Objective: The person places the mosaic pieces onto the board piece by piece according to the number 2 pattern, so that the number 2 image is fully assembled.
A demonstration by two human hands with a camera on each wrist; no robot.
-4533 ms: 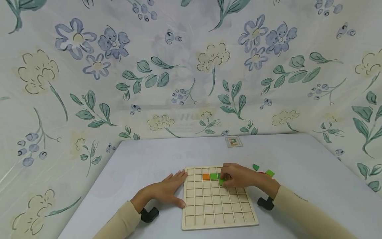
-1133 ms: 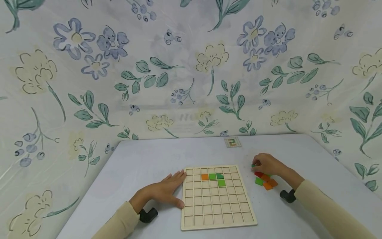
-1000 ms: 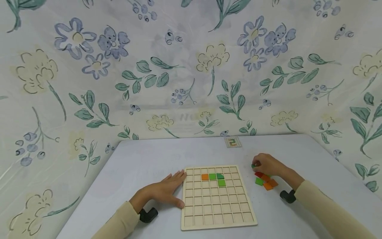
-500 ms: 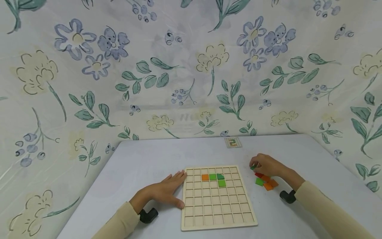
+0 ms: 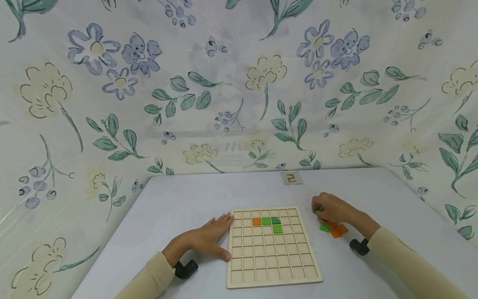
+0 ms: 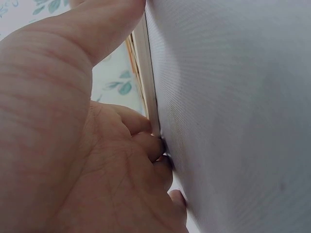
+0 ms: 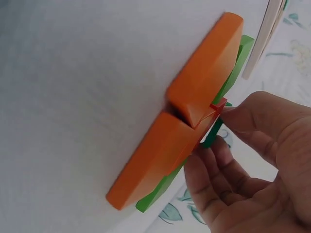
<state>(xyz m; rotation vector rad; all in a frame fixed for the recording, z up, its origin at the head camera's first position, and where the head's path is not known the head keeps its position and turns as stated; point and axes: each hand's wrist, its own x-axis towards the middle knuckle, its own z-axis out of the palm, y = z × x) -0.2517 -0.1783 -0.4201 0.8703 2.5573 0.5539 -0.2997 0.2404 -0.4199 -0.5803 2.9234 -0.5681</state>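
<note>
My left hand (image 5: 209,238) rests on the table with fingers straight, thumb and fingertips against the left edge of a wooden grid board (image 5: 260,275). In the right wrist view, my right hand (image 7: 252,160) has thumb and fingertips about a dark green tile (image 7: 214,133), which the head view shows pinched above the table right of the board. The board's upper rows hold an orange square tile (image 5: 257,221), a light green square tile (image 5: 266,221), a dark green round-cornered tile (image 5: 275,220) and, below that one, another light green square (image 5: 278,229).
Under and beside my right hand lies a loose pile with orange tiles (image 5: 335,233), light green tiles (image 5: 325,227) and a red tile (image 7: 218,104), partly covered by the hand. A small pattern card (image 5: 291,177) lies at the table's back, before a flowered cloth (image 5: 239,83).
Since the earliest frame, my right hand has left a light green tile in the board and moved right to the pile, where it has taken a dark green tile. My left hand stays.
</note>
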